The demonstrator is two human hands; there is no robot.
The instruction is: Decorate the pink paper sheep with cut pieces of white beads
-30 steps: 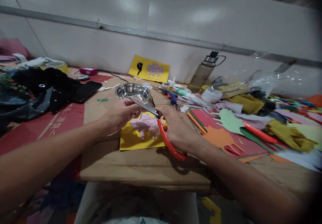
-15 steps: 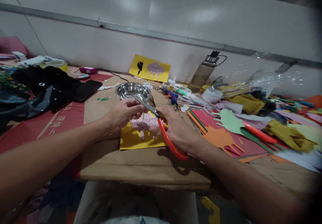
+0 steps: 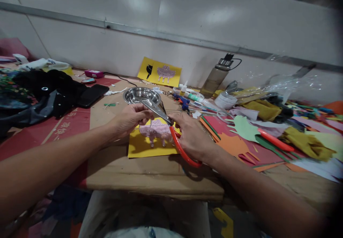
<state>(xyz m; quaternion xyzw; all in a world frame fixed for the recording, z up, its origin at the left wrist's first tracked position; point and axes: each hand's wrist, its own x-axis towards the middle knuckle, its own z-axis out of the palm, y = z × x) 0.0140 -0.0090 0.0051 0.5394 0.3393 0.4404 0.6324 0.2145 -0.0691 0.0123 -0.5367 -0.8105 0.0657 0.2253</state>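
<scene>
My right hand (image 3: pixel 191 134) grips a pair of scissors (image 3: pixel 179 147) with red handles. Their metal blades point up and left, over the near rim of a steel bowl (image 3: pixel 128 97). Close to the blades, the fingers of my left hand (image 3: pixel 132 118) are pinched together; what they hold is too small to make out. Below both hands lies a yellow card (image 3: pixel 139 150) bearing a lilac animal-like shape (image 3: pixel 151 132) dotted with pearl-like beads. My hands and the scissors hide part of that card.
Against the wall leans a similar yellow card (image 3: pixel 175 81), with a bottle (image 3: pixel 214 81) to its right. A blue glue gun (image 3: pixel 184 104) lies behind my right hand. Coloured cut-outs (image 3: pixel 233 147) crowd the right side; a phone (image 3: pixel 93 96) and dark cloth (image 3: pixel 53 88) lie left.
My right hand and the scissors have shifted slightly to the right. My left hand has drawn a little to the left, its fingers still pinched.
</scene>
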